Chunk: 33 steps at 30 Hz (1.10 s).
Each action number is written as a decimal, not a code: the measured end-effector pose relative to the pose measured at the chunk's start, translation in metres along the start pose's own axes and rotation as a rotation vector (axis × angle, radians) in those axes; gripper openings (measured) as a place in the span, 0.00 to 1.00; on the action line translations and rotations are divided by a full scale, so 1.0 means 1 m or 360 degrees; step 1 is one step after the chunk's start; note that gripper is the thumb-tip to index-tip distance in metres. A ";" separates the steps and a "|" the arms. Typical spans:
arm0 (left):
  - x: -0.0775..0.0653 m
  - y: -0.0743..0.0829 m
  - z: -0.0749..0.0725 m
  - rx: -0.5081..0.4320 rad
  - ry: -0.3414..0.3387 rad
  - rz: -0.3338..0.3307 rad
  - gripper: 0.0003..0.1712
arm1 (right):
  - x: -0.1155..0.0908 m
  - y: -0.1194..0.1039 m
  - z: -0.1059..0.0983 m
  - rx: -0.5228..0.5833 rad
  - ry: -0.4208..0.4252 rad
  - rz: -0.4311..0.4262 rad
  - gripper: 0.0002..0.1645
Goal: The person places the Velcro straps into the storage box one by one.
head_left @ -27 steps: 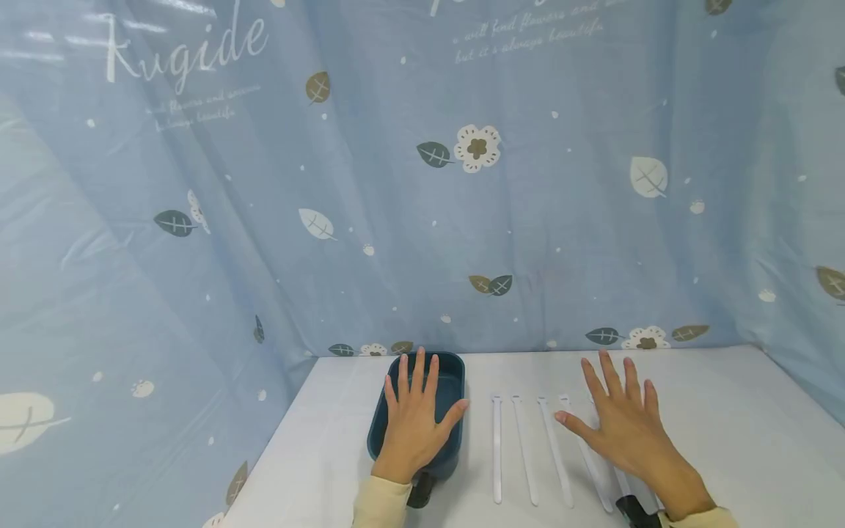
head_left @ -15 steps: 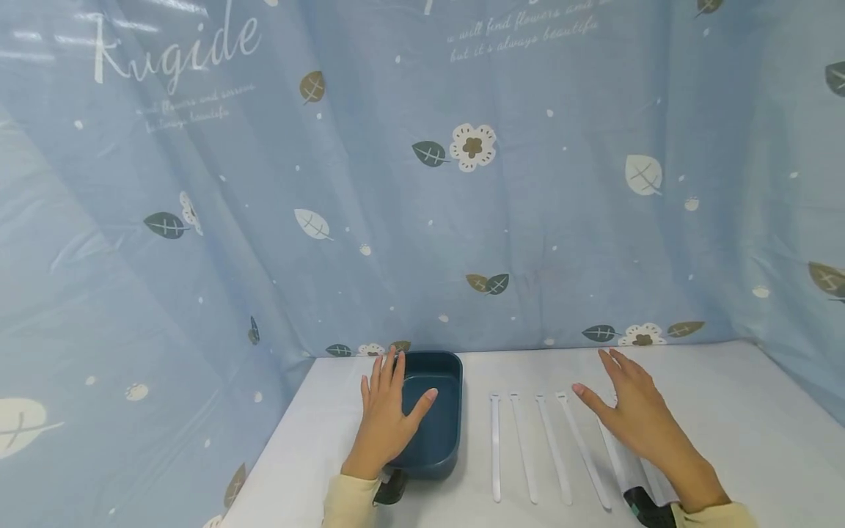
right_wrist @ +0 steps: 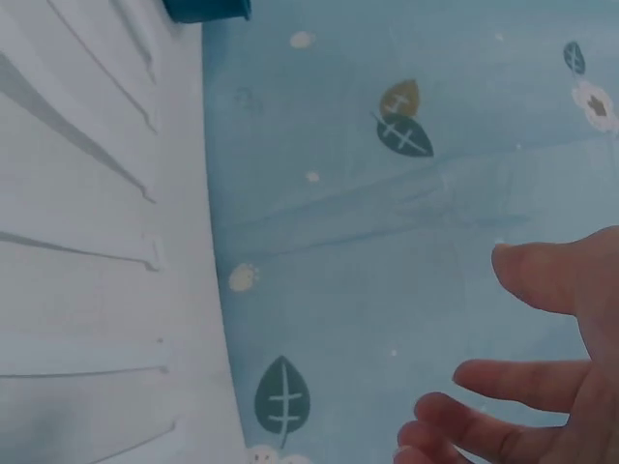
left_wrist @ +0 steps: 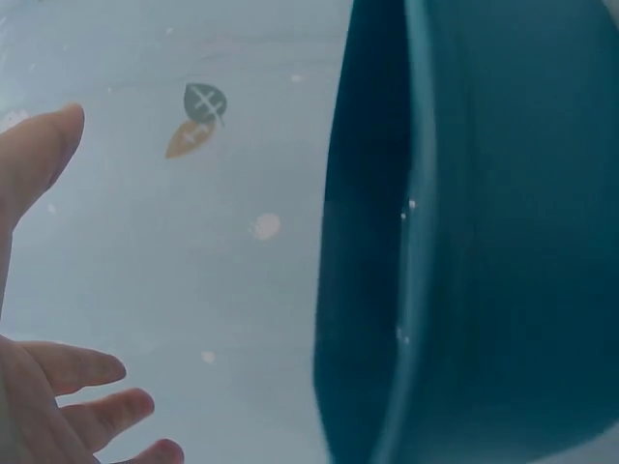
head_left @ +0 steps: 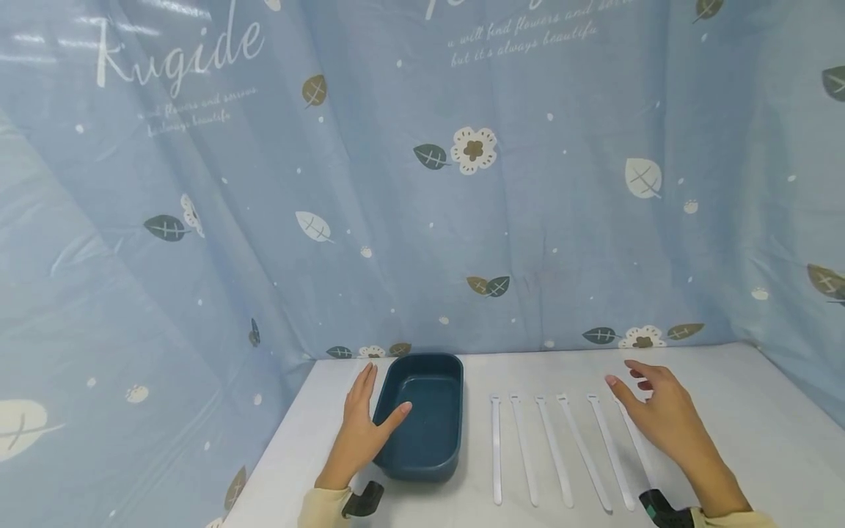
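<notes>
A dark teal rectangular bin (head_left: 422, 473), open at the top, stands at the left of the white table. My left hand (head_left: 356, 436) is held at its left side, fingers straight and thumb spread over the near-left rim. In the left wrist view a gap shows between those fingers and the bin wall (left_wrist: 513, 242). Several flat white strips with small heads, like cable ties (head_left: 552, 451), lie in a spread row right of the bin. My right hand (head_left: 673, 422) hovers by the rightmost strip (head_left: 635, 440), fingers loosely bent and holding nothing.
The white table (head_left: 759, 433) ends at the back against a blue curtain (head_left: 561, 220) printed with leaves and flowers. The curtain also runs along the left. A black wrist-camera mount (head_left: 663, 510) sits under the right wrist, another (head_left: 363, 500) by the left.
My left hand has moved left from over the bin to its side, uncovering the interior. The right hand has drawn to the right, its fingers going from spread to loosely bent.
</notes>
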<state>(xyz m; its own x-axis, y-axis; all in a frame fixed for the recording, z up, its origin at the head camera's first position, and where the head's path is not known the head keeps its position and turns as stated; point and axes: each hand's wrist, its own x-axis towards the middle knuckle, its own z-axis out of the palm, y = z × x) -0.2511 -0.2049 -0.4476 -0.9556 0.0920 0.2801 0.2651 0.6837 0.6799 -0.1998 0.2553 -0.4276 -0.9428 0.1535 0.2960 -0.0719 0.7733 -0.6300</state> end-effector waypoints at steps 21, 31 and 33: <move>-0.010 -0.039 0.011 -0.0079 -0.0132 -0.0142 0.61 | 0.005 0.023 0.003 0.0011 0.0063 0.0123 0.36; -0.015 -0.042 0.014 -0.0097 -0.0171 -0.0177 0.59 | 0.007 0.035 0.007 0.0035 -0.0010 0.0267 0.38; -0.016 -0.042 0.014 -0.0105 -0.0181 -0.0174 0.59 | 0.007 0.037 0.006 0.0037 -0.0037 0.0277 0.39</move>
<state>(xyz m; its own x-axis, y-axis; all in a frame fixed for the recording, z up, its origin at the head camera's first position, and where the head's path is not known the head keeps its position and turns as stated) -0.2491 -0.2247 -0.4900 -0.9866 0.1034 0.1259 0.1629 0.6454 0.7463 -0.2111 0.2812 -0.4536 -0.9489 0.2694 0.1643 0.0859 0.7216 -0.6869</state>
